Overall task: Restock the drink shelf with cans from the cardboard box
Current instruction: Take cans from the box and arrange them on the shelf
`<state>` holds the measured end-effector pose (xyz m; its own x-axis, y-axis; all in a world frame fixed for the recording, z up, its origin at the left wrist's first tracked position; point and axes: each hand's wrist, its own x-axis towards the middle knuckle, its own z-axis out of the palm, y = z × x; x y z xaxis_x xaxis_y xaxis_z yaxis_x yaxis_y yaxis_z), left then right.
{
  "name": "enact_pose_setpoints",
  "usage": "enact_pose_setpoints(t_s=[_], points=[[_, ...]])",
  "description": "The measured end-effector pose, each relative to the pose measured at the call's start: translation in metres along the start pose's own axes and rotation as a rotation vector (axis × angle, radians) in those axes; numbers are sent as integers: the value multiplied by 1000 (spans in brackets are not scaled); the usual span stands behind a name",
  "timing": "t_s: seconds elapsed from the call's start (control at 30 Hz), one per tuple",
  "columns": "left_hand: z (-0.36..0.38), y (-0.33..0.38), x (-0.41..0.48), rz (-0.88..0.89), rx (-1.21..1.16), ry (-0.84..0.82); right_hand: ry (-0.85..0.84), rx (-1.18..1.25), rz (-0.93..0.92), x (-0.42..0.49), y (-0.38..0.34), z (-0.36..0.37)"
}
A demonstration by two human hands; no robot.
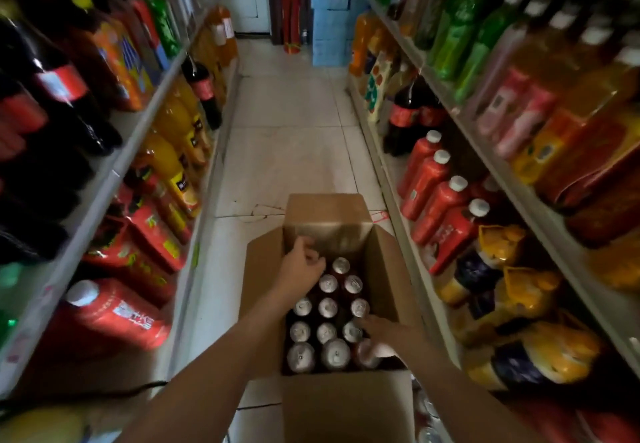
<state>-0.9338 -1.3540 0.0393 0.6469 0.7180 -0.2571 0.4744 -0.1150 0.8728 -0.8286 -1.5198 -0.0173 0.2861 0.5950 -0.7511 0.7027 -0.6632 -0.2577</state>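
An open cardboard box (388, 269) stands on the aisle floor, flaps spread. Inside stand several red cans (327, 307) with silver tops, in rows. My left hand (302, 262) reaches into the far left corner of the box with fingers curled over a can there; the can under it is mostly hidden. My right hand (382, 331) lies at the near right side of the box, fingers reaching onto the can tops (351, 331). More silver can tops (427, 418) show on the low right shelf beside the box.
Drink shelves line both sides of the narrow aisle: the left shelf (114, 172) and the right shelf (491, 165), packed with bottles. Tiled floor (287, 137) runs ahead to a fire extinguisher (290, 16) and stacked blue packs (330, 9).
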Motion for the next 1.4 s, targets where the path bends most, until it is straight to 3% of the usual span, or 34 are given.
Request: enact_pose_setpoints(t_s=[0.13,0.23,0.3,0.37,0.57,0.67,0.83,0.93,1.1,1.23,1.4], points=[[37,-52,24,-48,82,-116,-67,-152,21,52,17,33],[63,-79,27,-102,381,-547,-91,-219,-10,66,11,34],[81,-91,20,-263,632,-854,-69,-195,-21,77,13,35],[97,-101,14,-358,789,-972,-38,-132,33,82,14,35],[115,-114,7,-221,938,-810,151,9,87,88,25,49],[118,-117,-6,-96,996,-617,270,29,99,85,25,52],[102,-101,-22,-127,681,-348,648,97,71,47,6,13],[68,-36,-25,-169,421,-147,816,379,73,-2,-8,-32],[-10,113,-45,-98,206,56,877,685,21,-134,-32,-127],[-71,235,-82,58,114,56,988,803,-2,-259,-53,-197],[-128,379,-136,187,15,-33,1114,749,10,-422,-80,-271]])
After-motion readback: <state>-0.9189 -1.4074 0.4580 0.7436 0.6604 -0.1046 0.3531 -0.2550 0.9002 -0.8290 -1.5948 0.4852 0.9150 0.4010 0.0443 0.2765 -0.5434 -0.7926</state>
